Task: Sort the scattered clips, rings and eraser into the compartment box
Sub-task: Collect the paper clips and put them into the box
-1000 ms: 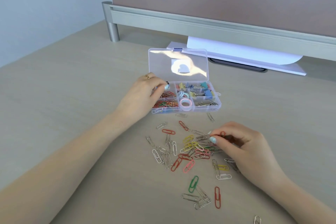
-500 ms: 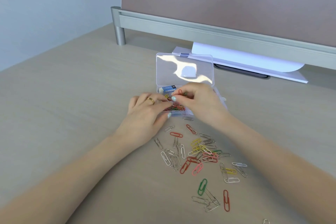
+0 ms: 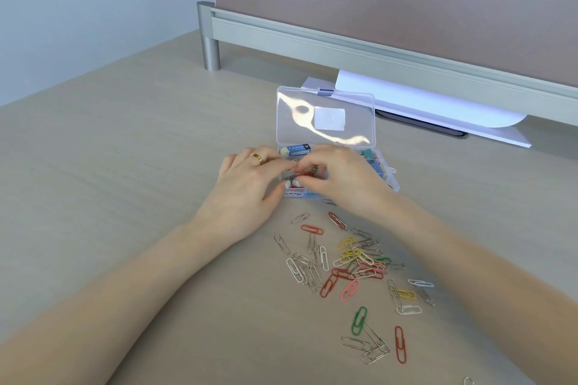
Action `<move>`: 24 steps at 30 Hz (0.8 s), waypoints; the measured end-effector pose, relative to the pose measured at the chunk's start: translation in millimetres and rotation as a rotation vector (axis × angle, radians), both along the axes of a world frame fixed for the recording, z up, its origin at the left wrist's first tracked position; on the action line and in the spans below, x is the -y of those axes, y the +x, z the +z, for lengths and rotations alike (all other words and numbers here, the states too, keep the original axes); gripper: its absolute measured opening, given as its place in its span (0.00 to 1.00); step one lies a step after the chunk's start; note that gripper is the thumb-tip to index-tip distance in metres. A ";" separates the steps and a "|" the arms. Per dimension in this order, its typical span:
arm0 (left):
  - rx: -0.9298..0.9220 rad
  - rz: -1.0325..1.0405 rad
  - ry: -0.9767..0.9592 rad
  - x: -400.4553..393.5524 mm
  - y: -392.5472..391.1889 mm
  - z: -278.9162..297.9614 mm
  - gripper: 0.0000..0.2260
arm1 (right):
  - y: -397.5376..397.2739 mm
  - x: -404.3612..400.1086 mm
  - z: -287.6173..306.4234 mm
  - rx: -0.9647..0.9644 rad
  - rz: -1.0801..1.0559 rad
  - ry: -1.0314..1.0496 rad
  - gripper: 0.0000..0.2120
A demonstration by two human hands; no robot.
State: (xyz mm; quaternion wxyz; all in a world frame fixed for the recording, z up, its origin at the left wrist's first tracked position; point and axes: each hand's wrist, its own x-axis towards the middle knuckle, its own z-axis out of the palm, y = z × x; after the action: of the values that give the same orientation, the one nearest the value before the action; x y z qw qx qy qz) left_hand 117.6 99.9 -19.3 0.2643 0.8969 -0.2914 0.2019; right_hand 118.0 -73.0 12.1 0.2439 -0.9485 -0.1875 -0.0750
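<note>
Hands meet over the front left part of the compartment box [image 3: 386,176] in the head view, the only view there is. One second ago the right hand [image 3: 341,178] was down at the heap of paper clips [image 3: 353,262] on the tabletop [image 3: 125,166], picking among them; half a second ago it had already come up to the box, and now it hangs over the left compartments, fingers [image 3: 308,162] curled and close together. Something small and red-green shows just under the fingertips, probably a clip being let go, but I cannot tell for sure whether the fingers pinch it or it lies already inside.

The left hand [image 3: 247,187], with a gold ring [image 3: 257,157], has stayed at the left edge of the box through all three pictures. Its fingers are bent against the box wall, and the thumb tip lies at the front corner; it seems to steady the box, though a firm grip is not clearly visible.

The eraser [image 3: 297,149] lies in the far left compartment, under the raised clear lid [image 3: 325,117]. I judge that one more delivery of clips is ending. Many clips remain scattered on the tabletop, near and in front of the box, so the sorting is far from finished.
</note>
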 end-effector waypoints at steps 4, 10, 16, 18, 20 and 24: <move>0.005 -0.018 0.131 2.5 -5.0 -2.3 0.19 | -3.6 7.5 -5.0 0.017 -0.003 0.019 0.05; 0.034 -0.007 0.217 3.4 -5.6 -2.5 0.19 | -16.9 19.0 -5.9 0.056 -0.048 0.089 0.07; 0.003 -0.003 0.245 3.3 -6.7 -4.5 0.20 | -26.3 31.1 -13.6 0.085 -0.017 -0.069 0.12; 0.014 -0.045 0.227 3.6 -10.2 0.7 0.19 | -35.3 34.3 -13.1 0.099 -0.038 -0.008 0.11; 0.010 -0.128 0.178 4.8 -18.5 8.2 0.19 | -48.3 39.7 -12.5 0.079 -0.049 0.057 0.10; -0.159 -0.261 0.151 6.7 -43.7 7.7 0.26 | -79.0 56.9 -19.8 -0.030 0.015 0.036 0.19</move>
State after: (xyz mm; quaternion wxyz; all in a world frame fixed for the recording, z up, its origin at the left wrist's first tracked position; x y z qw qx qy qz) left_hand 74.0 93.1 -11.6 0.2421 0.8819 -0.3980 0.0719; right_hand 39.0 -129.9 -7.6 0.2641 -0.9436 -0.1897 -0.0623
